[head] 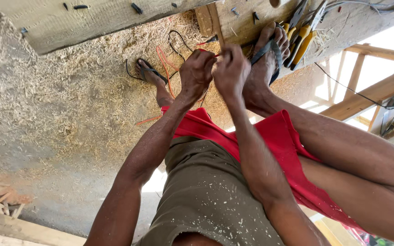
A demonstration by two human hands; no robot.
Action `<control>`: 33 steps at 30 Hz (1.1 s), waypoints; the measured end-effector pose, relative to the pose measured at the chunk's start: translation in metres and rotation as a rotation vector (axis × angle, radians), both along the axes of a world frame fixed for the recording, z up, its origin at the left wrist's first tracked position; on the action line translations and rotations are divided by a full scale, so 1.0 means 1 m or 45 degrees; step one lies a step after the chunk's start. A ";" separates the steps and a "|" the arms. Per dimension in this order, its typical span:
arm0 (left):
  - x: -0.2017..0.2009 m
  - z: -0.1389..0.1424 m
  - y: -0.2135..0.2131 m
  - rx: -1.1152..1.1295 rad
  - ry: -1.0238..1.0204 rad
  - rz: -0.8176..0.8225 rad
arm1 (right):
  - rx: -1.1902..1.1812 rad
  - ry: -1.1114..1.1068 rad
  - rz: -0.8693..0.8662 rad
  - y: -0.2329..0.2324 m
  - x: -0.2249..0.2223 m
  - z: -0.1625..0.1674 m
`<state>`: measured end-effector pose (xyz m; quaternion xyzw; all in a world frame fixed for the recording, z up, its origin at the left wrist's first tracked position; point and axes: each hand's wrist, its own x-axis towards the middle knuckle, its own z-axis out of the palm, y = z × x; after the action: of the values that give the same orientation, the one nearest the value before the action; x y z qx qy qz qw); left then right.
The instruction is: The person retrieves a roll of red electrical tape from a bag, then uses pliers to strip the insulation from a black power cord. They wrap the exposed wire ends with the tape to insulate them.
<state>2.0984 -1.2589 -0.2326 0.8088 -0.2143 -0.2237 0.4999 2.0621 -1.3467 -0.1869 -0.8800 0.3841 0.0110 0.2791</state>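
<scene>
Both arms are stretched forward from the body, elbows slightly bent, and the two hands are brought together above the raised right foot [267,59]. The left hand [197,73] is curled into a loose fist, knuckles up, with thumb and fingertips pinched on a red wire [166,68]. The right hand [231,73] is closed beside it, touching it, fingers folded in on the same wire; the exact grip point is hidden by the knuckles.

The wire is seen between the hands as a short red end near the fingertips. Its long run trails from under the left hand down and away toward the left foot [149,72], looping over the sawdust [69,100] on the floor. A black wire [178,43] lies curled just beside it.

The right foot, in a sandal, is rested on a plank [247,18], near yellow-handled pliers [302,38]. Red shorts [279,136] and a speckled olive shirt [206,191] are seen below.
</scene>
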 end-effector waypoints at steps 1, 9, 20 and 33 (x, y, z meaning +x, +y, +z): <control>0.002 0.002 -0.003 -0.010 0.090 0.021 | -0.179 -0.087 0.045 0.011 -0.012 0.007; 0.019 0.004 0.011 -0.189 0.798 -0.117 | 0.160 -0.044 -0.240 0.043 -0.015 -0.005; 0.015 -0.010 0.024 -0.310 0.537 -0.039 | -0.177 0.189 0.407 0.034 -0.022 -0.016; 0.005 0.015 0.034 -0.289 -0.324 -0.042 | 0.583 1.126 0.633 -0.015 0.089 -0.088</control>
<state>2.1036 -1.2252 -0.2179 0.7654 -0.3131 -0.1021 0.5529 2.1508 -1.3613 -0.2749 -0.7724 0.2333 0.5282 0.2645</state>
